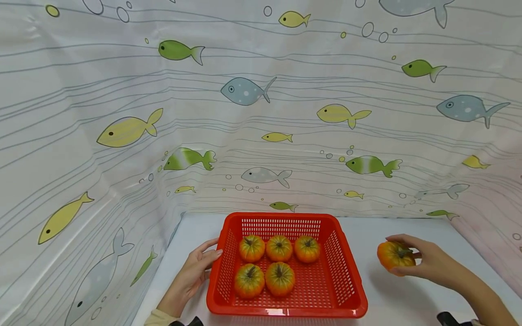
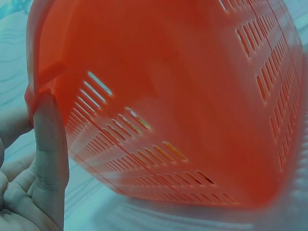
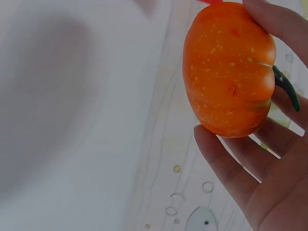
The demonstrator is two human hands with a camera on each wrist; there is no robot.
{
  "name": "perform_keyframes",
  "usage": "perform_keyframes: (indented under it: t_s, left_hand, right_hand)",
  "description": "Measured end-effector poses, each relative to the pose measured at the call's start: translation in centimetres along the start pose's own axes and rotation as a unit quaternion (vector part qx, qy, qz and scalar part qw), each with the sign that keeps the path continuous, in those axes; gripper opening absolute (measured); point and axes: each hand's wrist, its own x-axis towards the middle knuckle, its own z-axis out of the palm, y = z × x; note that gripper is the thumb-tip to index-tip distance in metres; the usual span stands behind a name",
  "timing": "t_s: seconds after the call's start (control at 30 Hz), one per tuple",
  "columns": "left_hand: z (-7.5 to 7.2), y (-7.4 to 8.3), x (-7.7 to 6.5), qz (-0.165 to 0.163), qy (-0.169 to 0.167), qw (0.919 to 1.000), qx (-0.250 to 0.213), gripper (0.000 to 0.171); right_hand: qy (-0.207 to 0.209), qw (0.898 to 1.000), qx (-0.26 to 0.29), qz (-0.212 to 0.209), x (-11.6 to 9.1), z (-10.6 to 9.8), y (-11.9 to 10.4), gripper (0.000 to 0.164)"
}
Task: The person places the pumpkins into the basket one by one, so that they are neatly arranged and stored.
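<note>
A red plastic basket [image 1: 285,309] with slotted walls stands on the table, several small orange-and-yellow pumpkins inside it. My left hand [image 1: 195,269] is at its left side and pinches the rim. In the left wrist view one finger [image 2: 50,159] tucks up under the basket's lip [image 2: 36,62], while another fingertip meets the lip from the other side. To the right of the basket, my right hand [image 1: 426,258] holds another small pumpkin [image 1: 393,257] above the table, thumb and fingers at opposite sides. Its green stem [image 3: 286,86] points toward the palm.
Inside the basket the pumpkins form a back row of three, ending with one [image 1: 307,249] at the right, and a front pair at the left. A white table [image 1: 367,235] lies underneath. A fish-patterned sheet [image 1: 244,122] hangs behind and along both sides.
</note>
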Motion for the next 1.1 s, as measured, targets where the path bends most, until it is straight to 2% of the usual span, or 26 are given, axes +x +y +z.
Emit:
perform_keyframes:
  t_s: [0.23, 0.53, 1.1]
  left_hand:
    - [0.0, 0.1, -0.1, 0.000, -0.003, 1.0000, 0.002, 0.068]
    - [0.0, 0.1, -0.2, -0.001, -0.004, 1.0000, 0.002, 0.068]
    - [0.1, 0.2, -0.3, 0.001, -0.004, 1.0000, 0.001, 0.068]
  right_hand:
    - [-0.002, 0.999, 0.002, -0.043, 1.7, -0.3, -2.5, 0.068]
    - [-0.034, 0.997, 0.009, -0.065, 3.7, -0.1, -5.4, 0.068]
    - [-0.128, 0.986, 0.027, -0.099, 6.8, 1.7, -10.3, 0.065]
